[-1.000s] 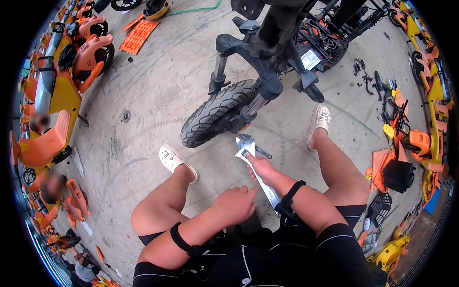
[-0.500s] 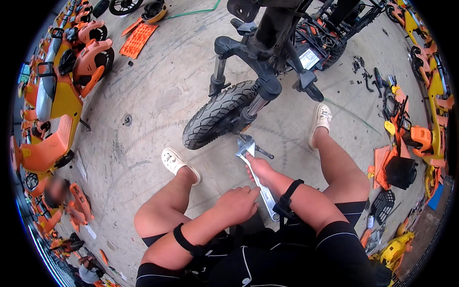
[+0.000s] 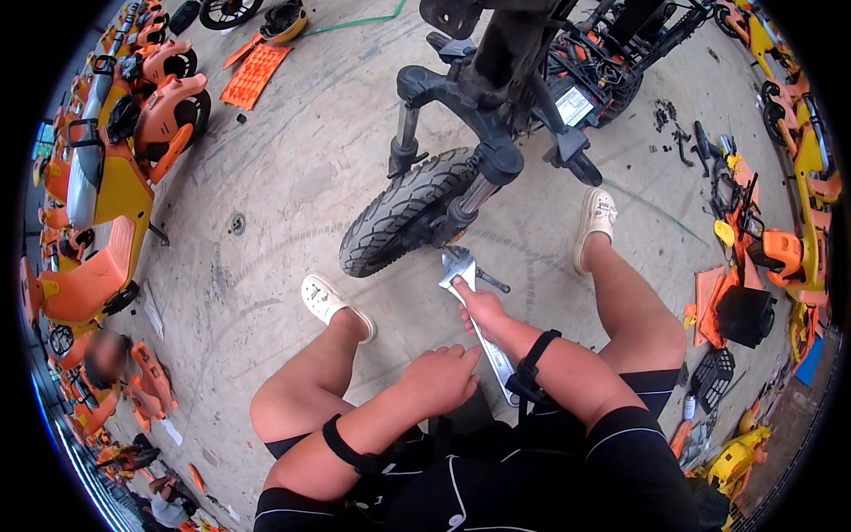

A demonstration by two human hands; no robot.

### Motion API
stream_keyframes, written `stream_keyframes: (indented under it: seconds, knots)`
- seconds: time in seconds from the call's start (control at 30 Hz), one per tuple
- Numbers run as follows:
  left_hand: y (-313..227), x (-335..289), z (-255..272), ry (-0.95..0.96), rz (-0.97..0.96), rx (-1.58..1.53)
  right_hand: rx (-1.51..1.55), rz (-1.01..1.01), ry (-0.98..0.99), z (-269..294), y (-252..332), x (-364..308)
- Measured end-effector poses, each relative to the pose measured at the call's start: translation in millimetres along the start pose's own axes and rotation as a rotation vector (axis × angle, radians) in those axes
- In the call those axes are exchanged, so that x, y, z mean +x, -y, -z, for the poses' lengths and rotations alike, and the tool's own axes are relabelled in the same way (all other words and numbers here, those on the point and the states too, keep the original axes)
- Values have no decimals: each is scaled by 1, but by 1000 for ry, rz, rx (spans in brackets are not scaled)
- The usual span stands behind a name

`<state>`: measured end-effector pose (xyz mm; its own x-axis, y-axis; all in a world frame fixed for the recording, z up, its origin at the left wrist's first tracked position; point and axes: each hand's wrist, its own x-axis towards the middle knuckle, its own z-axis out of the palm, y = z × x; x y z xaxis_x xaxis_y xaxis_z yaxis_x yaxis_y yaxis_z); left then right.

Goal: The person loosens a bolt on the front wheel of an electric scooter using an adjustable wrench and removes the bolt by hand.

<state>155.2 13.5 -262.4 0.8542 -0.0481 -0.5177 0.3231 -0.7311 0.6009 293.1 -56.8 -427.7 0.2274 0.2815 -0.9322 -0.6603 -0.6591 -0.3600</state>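
A silver adjustable wrench (image 3: 501,363) is in my right hand (image 3: 483,310), gripped just below its head, thumb along the top. Its jaws sit beside the lower end of the fork leg (image 3: 476,197), near the axle of the black front wheel (image 3: 399,213). I cannot tell whether they close around a nut. A short dark rod-like piece (image 3: 493,282) sticks out beside the wrench head. My left hand (image 3: 441,381) is closed with curled fingers just left of the handle; its palm side is hidden.
The stripped two-wheeler frame (image 3: 505,53) stands ahead, wheel between my feet. Yellow-orange scooters (image 3: 115,204) line the left, with a person (image 3: 106,355) low among them. Loose parts, a black box (image 3: 745,316) and orange panels (image 3: 706,306) lie right. An orange mat (image 3: 255,76) lies far left.
My left hand's fingertips have drawn slightly back from the wrench handle. The wrench and right hand have shifted very little.
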Motion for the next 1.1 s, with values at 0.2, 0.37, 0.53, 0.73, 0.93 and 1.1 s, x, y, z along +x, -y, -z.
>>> stream_keyframes:
  seconds: [0.2, 0.37, 0.53, 0.73, 0.93, 1.1]
  knots:
    - [-1, -1, 4, 20, 9, -17, -92, 32, -29, 4, 0, 3]
    - [1, 0, 4, 15, 8, -11, -32, 60, -28, 1, -9, 7]
    - [2, 1, 3, 9, 5, -18, -12, 59, -15, 0, -14, 10]
    - [1, 3, 2, 8, 10, -14, 2, 61, -11, 0, -12, 7]
    - [-1, 3, 1, 16, 10, -20, -68, 65, -37, 2, -6, 4]
    - [-1, 6, 3, 31, 5, -18, -28, 79, -11, 4, -15, 15]
